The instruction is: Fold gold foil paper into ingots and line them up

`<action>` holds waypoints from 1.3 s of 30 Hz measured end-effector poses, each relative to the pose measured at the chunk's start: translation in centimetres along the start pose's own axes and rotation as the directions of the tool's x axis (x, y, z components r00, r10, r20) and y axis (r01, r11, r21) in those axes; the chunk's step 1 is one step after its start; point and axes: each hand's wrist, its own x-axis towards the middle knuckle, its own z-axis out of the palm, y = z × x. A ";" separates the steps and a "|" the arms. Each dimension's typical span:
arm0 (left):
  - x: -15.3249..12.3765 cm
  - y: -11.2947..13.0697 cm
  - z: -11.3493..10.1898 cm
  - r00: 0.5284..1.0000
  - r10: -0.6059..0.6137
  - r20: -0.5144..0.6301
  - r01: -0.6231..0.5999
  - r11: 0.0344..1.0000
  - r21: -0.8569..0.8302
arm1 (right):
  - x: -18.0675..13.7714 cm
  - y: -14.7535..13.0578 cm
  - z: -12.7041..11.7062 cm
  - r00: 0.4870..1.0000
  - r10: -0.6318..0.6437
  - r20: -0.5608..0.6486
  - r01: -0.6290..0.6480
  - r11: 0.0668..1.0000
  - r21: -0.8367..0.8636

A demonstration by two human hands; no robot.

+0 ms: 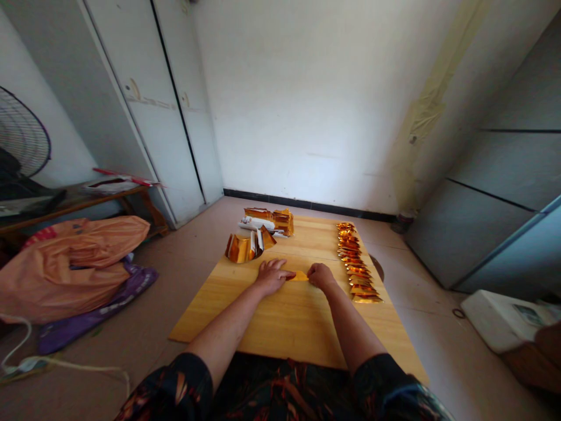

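Observation:
A small folded strip of gold foil paper (300, 276) lies on the wooden table (280, 318) between my hands. My left hand (270, 277) rests on the tabletop with its fingers spread, its thumb side against the strip's left end. My right hand (322, 276) is closed, pinching the strip's right end. On the right runs a long row of folded gold foil pieces (357, 263), standing close together. Beyond my left hand sits a curved stack of gold foil sheets (239, 248), with white backs showing. Behind it is another pile of gold foil sheets (284, 222).
Left of the table, an orange plastic bag (79, 257) and a purple bag (100, 307) lie near a low wooden bench (149, 204). A fan (21, 131) stands far left. White foam box (499, 321) is on the floor at right, near a grey cabinet (464, 234).

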 end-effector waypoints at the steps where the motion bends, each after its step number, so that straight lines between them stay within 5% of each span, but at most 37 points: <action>1: 0.0 0.0 0.0 1.000 -0.001 0.004 0.001 1.000 -0.003 | 0.0 0.0 0.0 1.000 -0.001 -0.004 0.001 1.000 0.000; 23: 0.2 0.4 -0.1 0.999 -0.040 -0.021 0.039 0.999 -0.032 | -0.8 -0.7 0.2 0.988 0.017 -0.152 -0.014 1.000 0.021; 27: 0.5 0.4 0.0 0.999 -0.049 -0.013 0.049 0.999 -0.012 | -0.4 -2.0 1.6 0.994 -0.079 -0.075 0.092 0.978 0.189; 39: 1.3 -1.2 0.1 0.994 0.006 0.112 -0.009 0.999 0.030 | 0.3 -2.7 2.4 0.992 -0.124 -0.004 0.124 0.990 0.064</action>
